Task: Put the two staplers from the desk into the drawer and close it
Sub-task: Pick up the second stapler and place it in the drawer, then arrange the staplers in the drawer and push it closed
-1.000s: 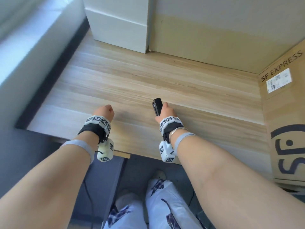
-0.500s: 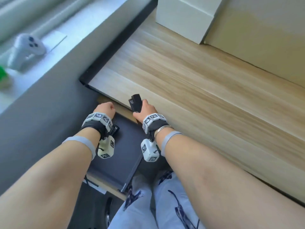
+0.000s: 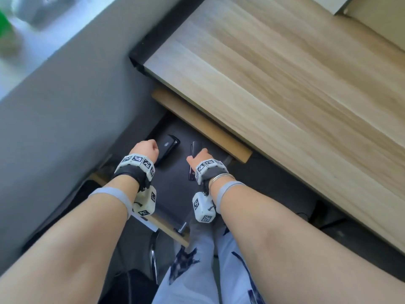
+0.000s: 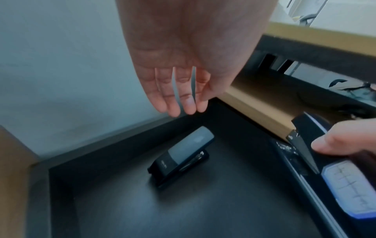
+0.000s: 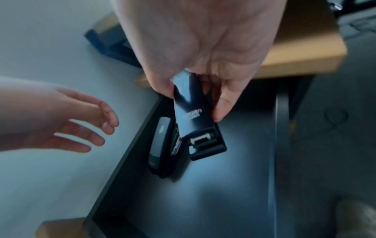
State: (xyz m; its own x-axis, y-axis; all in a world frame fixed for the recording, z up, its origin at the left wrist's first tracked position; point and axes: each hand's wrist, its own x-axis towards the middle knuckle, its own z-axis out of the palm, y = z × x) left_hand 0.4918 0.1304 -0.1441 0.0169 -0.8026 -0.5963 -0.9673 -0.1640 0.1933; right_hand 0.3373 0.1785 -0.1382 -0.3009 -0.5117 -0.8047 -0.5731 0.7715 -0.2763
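The drawer (image 3: pixel 175 189) stands pulled out under the wooden desk (image 3: pixel 285 95), and its floor is dark. One black and grey stapler (image 3: pixel 167 148) (image 4: pixel 181 157) (image 5: pixel 162 149) lies on that floor near the left wall. My left hand (image 3: pixel 144 150) (image 4: pixel 183 96) hovers just above it, fingers straight and holding nothing. My right hand (image 3: pixel 198 157) (image 5: pixel 203 61) grips the second black stapler (image 3: pixel 192 159) (image 5: pixel 195 116) (image 4: pixel 305 136) between thumb and fingers. It holds that stapler low over the drawer floor, right of the first one.
A grey wall (image 3: pixel 65 106) runs along the drawer's left side. The drawer's wooden front (image 3: pixel 168 229) is near my legs (image 3: pixel 197 270). The desk's wooden apron (image 3: pixel 201 126) overhangs the drawer's back. A bright sill (image 3: pixel 32 40) lies at the far left.
Both hands came down from the desk top into the open drawer. My left hand, a fist before, now has straight fingers over a stapler lying in the drawer. The right still holds its stapler.
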